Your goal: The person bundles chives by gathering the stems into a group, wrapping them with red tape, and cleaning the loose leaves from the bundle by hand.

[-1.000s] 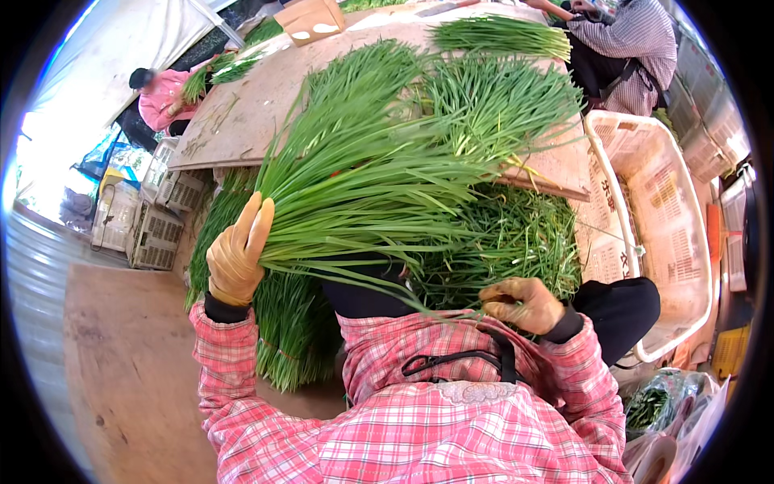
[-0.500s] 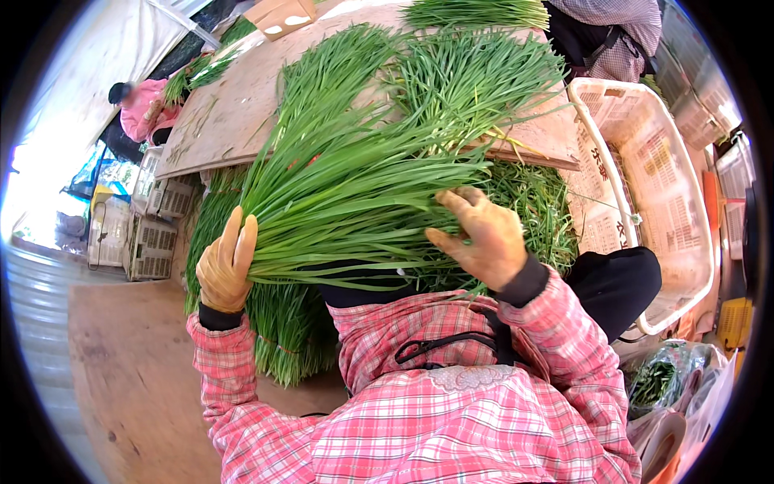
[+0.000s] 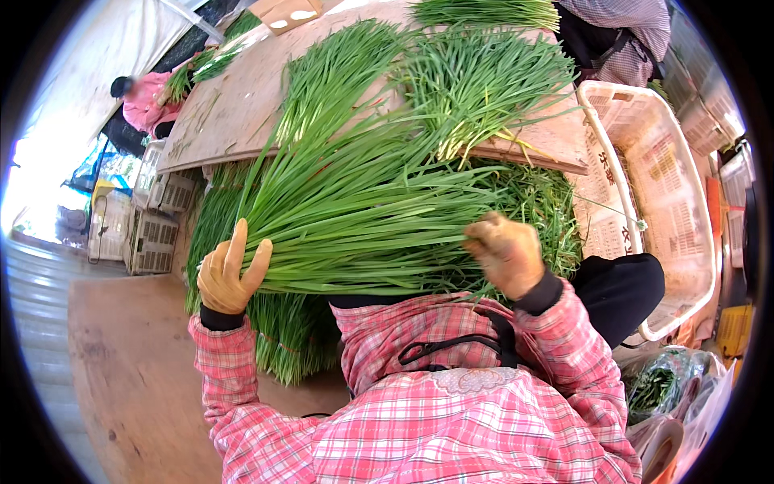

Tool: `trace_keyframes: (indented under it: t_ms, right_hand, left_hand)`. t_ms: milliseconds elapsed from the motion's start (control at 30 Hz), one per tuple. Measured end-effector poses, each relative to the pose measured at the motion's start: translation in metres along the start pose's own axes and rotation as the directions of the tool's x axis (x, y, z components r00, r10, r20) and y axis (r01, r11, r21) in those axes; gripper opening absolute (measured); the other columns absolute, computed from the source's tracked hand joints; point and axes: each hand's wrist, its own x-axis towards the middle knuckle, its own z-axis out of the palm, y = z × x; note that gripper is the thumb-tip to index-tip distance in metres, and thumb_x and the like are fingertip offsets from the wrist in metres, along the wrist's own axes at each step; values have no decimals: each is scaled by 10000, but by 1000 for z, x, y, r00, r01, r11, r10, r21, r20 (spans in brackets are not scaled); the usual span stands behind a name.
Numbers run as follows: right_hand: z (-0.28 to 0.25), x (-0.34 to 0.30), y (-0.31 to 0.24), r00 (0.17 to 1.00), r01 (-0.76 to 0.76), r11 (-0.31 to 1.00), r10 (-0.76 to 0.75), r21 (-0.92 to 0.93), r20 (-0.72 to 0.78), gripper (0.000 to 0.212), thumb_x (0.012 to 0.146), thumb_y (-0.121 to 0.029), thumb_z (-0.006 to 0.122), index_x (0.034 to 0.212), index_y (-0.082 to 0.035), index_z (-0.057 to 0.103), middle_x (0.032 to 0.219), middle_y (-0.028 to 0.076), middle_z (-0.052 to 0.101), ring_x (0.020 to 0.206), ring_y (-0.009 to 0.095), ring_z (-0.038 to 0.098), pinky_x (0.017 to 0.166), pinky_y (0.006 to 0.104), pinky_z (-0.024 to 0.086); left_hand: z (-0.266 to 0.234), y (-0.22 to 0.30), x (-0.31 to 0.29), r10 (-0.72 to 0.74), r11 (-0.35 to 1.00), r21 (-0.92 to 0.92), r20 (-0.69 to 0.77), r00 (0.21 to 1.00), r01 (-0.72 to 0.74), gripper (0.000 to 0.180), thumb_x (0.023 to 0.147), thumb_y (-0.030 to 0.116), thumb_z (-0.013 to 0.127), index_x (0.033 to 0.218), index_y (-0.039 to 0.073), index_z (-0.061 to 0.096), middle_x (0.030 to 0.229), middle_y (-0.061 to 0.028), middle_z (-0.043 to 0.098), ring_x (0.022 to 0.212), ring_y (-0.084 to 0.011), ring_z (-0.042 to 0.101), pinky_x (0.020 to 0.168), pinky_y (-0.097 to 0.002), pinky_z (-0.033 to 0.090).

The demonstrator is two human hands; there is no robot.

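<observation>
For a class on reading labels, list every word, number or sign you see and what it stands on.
Large white crate, outer wall: dark printed characters, not copied here.
Same crate, inner wall: faint reddish marks, too blurred to read.
Cardboard box: white patches, no readable text.
None shows on the green leaves or left hand.

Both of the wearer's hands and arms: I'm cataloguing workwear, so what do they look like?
The left hand and right hand wear thin, yellowish-tan gloves. Black cuffs circle the wrists, below long pink-and-white plaid sleeves. No cables show on either sleeve.
</observation>
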Motion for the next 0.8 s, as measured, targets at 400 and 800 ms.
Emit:
trace_keyframes:
  t_ms: [400, 800]
  right_hand:
    - [-19, 53, -53, 914, 407, 911, -405, -67, 41, 261, 784, -118, 622, 1044, -111, 644, 703, 78, 604, 542, 248, 608, 442, 359, 470]
    - [47, 60, -93, 881, 466, 881, -455, -76, 130, 100, 760, -153, 562, 802, -62, 555, 678, 82, 541, 581, 252, 592, 465, 379, 449]
  left_hand:
    - [-5, 3, 16, 74, 997, 24, -3, 997, -74, 469, 780, 60, 645, 1184, 285, 571, 1226, -53, 582, 821, -170, 527, 585, -246, 447]
    - [-18, 9, 26, 139, 990, 7, -47, 989, -139, 314, 812, 105, 644, 1099, 215, 581, 1211, -98, 609, 877, -214, 570, 666, -291, 487]
